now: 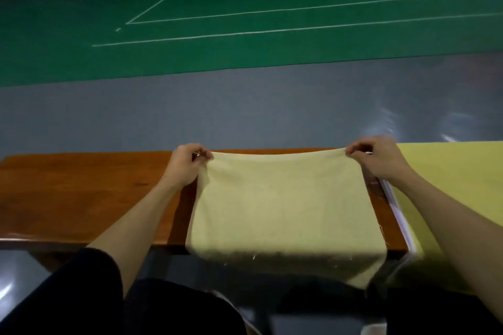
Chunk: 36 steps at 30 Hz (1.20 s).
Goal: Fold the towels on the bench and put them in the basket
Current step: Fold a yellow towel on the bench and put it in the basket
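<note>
Left hand (187,162) pinching far left corner of pale yellow towel (283,207), right hand (374,158) pinching far right corner, hands apart at mid-frame, towel spread over brown surface (81,193), near edge hanging off

both arms outstretched, left hand (187,162) and right hand (374,156) each in a pinch

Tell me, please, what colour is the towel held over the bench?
Pale yellow, plain; the towel shows best in the head view.
</note>
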{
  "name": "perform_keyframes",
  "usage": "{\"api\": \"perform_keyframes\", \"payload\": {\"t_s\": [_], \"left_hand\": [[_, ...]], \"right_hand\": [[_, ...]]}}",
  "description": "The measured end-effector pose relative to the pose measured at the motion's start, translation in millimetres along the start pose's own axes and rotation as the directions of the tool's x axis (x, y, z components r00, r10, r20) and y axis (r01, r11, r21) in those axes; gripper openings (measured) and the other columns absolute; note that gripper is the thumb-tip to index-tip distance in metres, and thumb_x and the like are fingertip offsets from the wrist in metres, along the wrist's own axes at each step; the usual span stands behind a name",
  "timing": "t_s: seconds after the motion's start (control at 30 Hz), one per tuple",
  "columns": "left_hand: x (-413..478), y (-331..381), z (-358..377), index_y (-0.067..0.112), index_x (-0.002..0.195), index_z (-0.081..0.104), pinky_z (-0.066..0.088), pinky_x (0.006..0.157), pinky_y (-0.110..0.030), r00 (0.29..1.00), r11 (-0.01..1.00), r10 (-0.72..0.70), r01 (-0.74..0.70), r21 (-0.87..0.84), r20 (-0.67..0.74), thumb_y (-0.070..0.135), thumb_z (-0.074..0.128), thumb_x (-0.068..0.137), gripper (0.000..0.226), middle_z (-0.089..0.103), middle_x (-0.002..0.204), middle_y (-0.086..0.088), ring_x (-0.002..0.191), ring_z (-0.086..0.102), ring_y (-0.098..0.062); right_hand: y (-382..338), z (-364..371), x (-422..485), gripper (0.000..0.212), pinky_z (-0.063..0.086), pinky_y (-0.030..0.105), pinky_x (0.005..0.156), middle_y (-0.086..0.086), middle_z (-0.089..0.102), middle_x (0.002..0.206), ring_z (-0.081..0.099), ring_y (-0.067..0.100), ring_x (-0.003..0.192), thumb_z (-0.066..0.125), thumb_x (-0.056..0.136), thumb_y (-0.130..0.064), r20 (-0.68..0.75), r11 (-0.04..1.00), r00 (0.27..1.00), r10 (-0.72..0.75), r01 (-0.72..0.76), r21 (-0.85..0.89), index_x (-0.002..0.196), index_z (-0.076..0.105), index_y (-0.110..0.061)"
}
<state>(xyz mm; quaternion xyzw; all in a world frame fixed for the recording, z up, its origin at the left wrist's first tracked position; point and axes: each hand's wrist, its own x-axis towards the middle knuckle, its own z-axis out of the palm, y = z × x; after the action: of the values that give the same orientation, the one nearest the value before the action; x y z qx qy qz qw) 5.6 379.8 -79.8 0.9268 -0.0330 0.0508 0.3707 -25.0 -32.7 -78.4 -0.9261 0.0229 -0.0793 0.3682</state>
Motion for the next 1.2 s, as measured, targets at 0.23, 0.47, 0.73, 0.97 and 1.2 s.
{"api": "perform_keyframes", "payload": {"t_s": [0.23, 0.47, 0.73, 0.97, 1.2], "left_hand": [[67.0, -11.2, 20.2, 0.009, 0.097, 0.070, 0.038, 0.078, -0.025, 0.999, 0.978, 0.041, -0.035, 0.207, -0.024, 0.006, 0.052, 0.095, 0.018, 0.061, 0.100, -0.006, 0.091, 0.054, -0.019], [42.2, -15.8, 17.2, 0.016, 0.123, 0.060, 0.031, 0.103, -0.035, 0.999, 0.958, -0.032, 0.021, 0.288, 0.033, 0.023, 0.053, 0.096, 0.028, 0.047, 0.129, -0.006, 0.124, 0.039, -0.028], [-44.9, 1.0, 10.8, 0.029, 0.131, 0.050, 0.036, 0.104, -0.042, 0.972, 0.902, -0.188, 0.115, 0.417, 0.138, 0.036, 0.055, 0.094, 0.039, 0.046, 0.131, -0.002, 0.125, 0.036, -0.025], [-61.6, 7.0, 15.5, 0.025, 0.127, 0.053, 0.053, 0.087, -0.034, 0.977, 0.899, -0.196, 0.148, 0.411, 0.077, 0.018, 0.056, 0.094, 0.034, 0.062, 0.116, -0.001, 0.102, 0.056, -0.019], [-54.0, 15.6, 6.2, 0.019, 0.125, 0.054, 0.047, 0.061, -0.020, 0.976, 0.942, -0.209, 0.182, 0.284, 0.067, 0.010, 0.057, 0.093, 0.033, 0.061, 0.106, -0.001, 0.079, 0.054, -0.009]], "right_hand": [[9.7, 28.5, 71.6, 0.011, 0.041, 0.025, 0.081, -0.004, 0.065, 0.083, 0.061, 0.017, 0.084, 0.065, 0.089, -0.007, -0.002, 0.989, 1.000, -0.023, 0.023, -0.144, 0.086, 0.073, -0.013], [8.9, 33.2, 50.3, 0.017, 0.042, 0.030, 0.082, 0.011, 0.068, 0.107, 0.061, 0.027, 0.097, 0.065, 0.089, -0.017, -0.039, 0.984, 0.999, 0.014, -0.020, -0.176, 0.103, 0.071, -0.007], [-9.0, 12.2, -48.4, 0.042, 0.037, 0.028, 0.071, 0.002, 0.060, 0.088, 0.053, 0.024, 0.083, 0.071, 0.084, -0.030, 0.067, 0.939, 0.988, 0.136, -0.107, -0.327, 0.120, 0.058, -0.013], [-20.7, 32.1, -49.2, 0.040, 0.037, 0.029, 0.066, 0.003, 0.061, 0.100, 0.051, 0.020, 0.084, 0.062, 0.085, -0.005, 0.052, 0.925, 0.962, 0.268, -0.241, -0.294, 0.121, 0.050, -0.016], [-24.6, 26.9, -44.9, 0.038, 0.037, 0.030, 0.064, 0.006, 0.055, 0.101, 0.051, 0.022, 0.084, 0.054, 0.085, 0.005, 0.035, 0.953, 0.958, 0.285, -0.279, -0.121, 0.117, 0.046, -0.013]]}}
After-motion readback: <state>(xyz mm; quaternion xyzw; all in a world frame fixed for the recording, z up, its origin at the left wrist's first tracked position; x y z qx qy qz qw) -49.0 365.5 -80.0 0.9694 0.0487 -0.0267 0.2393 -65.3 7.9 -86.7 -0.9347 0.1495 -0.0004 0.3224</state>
